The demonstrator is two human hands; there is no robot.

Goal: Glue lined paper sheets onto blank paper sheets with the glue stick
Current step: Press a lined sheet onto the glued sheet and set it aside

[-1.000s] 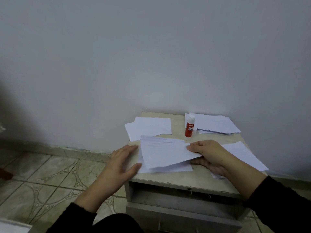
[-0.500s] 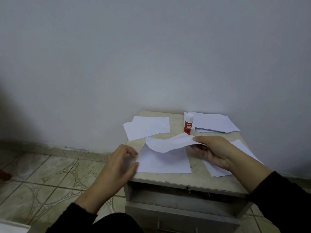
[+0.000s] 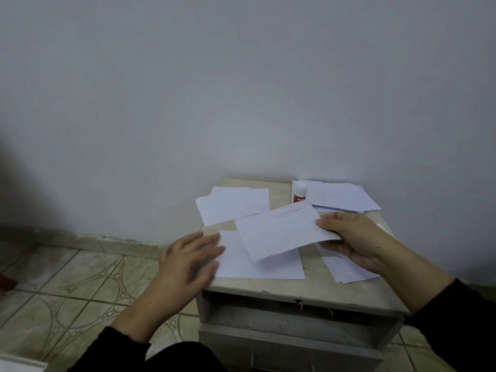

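Change: lined sheet (image 3: 279, 232), curled half a second before, had flattened out and tilted.
Right hand (image 3: 349, 237): pinched its right edge, lifted over blank sheet (image 3: 257, 267), likely for placing.
Left hand (image 3: 188, 261): fingers straight, steadying blank sheet's left edge.
Glue stick (image 3: 299, 192): upright behind, untouched.

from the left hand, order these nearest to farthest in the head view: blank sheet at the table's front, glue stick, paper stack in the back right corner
1. Blank sheet: right beside the left hand, fingertips at its left edge.
2. Glue stick: toward the back of the table, right of centre.
3. Paper stack: back right corner, just beyond the glue stick.
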